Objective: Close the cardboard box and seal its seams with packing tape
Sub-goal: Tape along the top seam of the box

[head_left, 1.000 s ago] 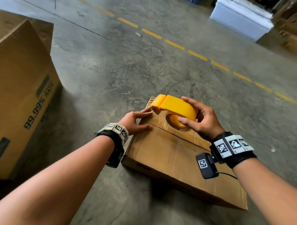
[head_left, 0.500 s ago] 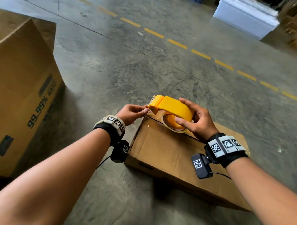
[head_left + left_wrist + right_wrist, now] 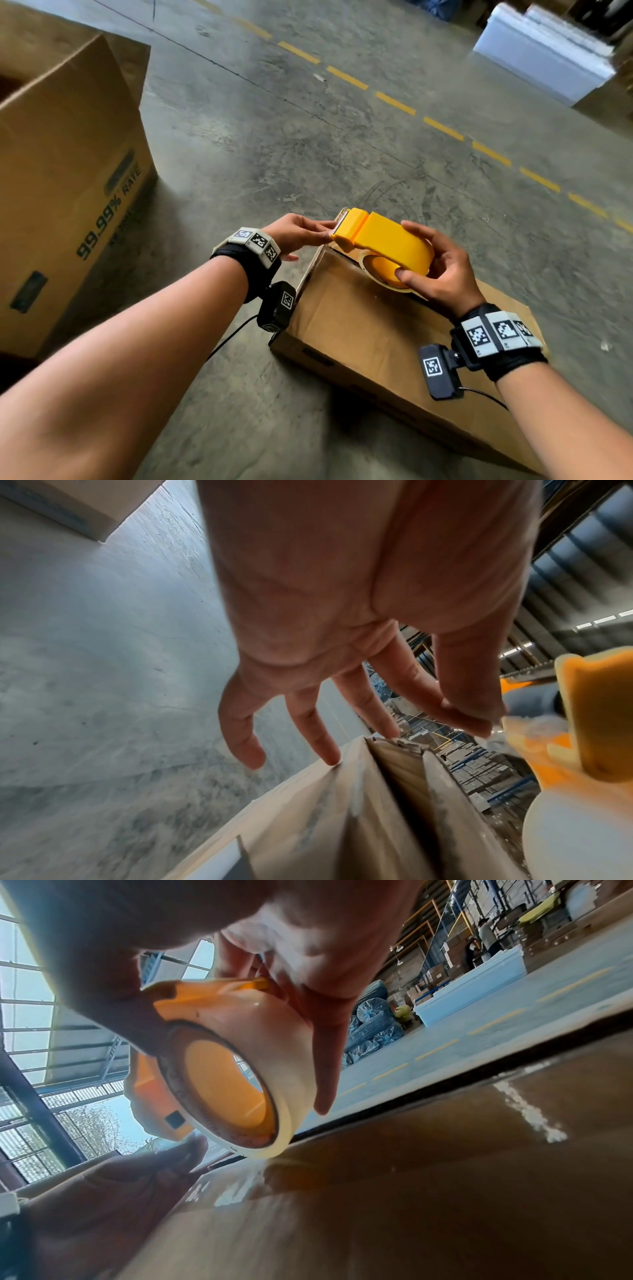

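Right hand (image 3: 442,270) is wrapped around the one yellow tape dispenser (image 3: 387,240), thumb on the near side of the roll and fingers over its back, holding it tilted above the far end of the flat cardboard box (image 3: 370,329) lying on the concrete floor (image 3: 308,144). Left hand (image 3: 294,233) has thumb and forefinger pressed together at the dispenser's toothed front; they seem to pinch the tape end, though it is too blurred to be sure. Only the left wrist view shows the other three fingers (image 3: 240,739) spread loose beside the box's far corner. Only the right wrist view shows the single cream tape roll (image 3: 246,1069) on its orange core, just above the glossy taped lid. Two cartons are visible: the flat box and a tall printed carton (image 3: 68,192) standing well apart to the left.
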